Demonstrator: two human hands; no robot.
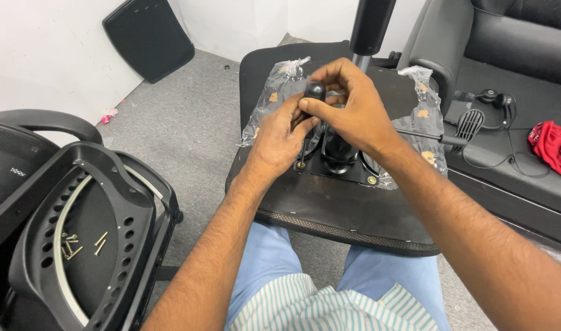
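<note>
Driving this bolt well, I judge, means keeping the screwdriver [313, 101] upright over the bolt head and pressing straight down so the tip does not slip. From the head view, my right hand [348, 107] is clenched over the black handle top, and my left hand [280, 138] pinches the shaft just below. The tip meets the black metal plate [339, 171] at its left near corner, on the upturned chair seat [329, 208] across my knees.

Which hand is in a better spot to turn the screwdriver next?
Probably the right hand: it wraps the top of the screwdriver handle. The left hand sits lower, steadying it over the screw in the chair plate.
</note>
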